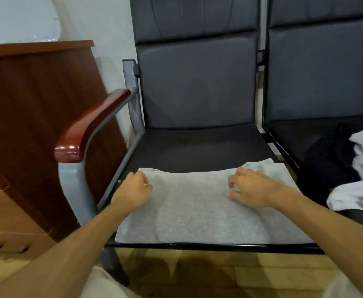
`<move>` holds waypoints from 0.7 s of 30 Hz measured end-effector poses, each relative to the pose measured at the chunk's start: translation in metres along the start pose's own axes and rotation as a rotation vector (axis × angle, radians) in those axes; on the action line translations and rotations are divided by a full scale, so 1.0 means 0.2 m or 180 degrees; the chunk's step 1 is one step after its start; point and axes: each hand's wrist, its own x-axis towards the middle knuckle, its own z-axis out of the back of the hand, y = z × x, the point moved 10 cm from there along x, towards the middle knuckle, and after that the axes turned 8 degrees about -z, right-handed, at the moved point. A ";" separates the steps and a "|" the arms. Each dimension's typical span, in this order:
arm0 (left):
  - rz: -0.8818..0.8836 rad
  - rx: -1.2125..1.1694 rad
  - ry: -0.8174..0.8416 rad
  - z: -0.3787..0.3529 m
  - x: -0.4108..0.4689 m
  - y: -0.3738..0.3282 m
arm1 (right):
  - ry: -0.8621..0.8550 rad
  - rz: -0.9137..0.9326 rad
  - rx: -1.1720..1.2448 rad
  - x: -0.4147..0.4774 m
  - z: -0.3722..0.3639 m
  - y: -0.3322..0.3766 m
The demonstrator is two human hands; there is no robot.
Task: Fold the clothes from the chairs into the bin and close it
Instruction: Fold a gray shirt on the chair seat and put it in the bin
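The grey garment [197, 214] lay flat on the front of the chair seat [197, 147], likely spread there for folding. The left hand [133, 189] pinched its far left corner in curled fingers [142, 179]. The right hand [251, 189] curled over the far right edge, though I couldn't tell whether it had hold.

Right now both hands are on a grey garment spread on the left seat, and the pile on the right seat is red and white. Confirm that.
One detail is wrong: the head view shows the pile on the right seat as black and white, not red. The rest stands: left hand and right hand are on the grey garment on the left seat.
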 end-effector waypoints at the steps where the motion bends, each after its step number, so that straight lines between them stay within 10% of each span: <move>1: 0.0257 0.0116 0.0008 -0.01 0.01 0.06 | -0.0058 0.0043 -0.0010 0.01 0.01 0.03; 10: 0.0555 0.1296 0.0581 -0.09 0.05 0.16 | -0.0061 0.0278 0.0057 0.11 -0.05 0.11; 21: 0.0093 0.0640 0.0127 -0.04 0.05 -0.08 | -0.0357 0.0129 0.0422 0.09 0.04 0.04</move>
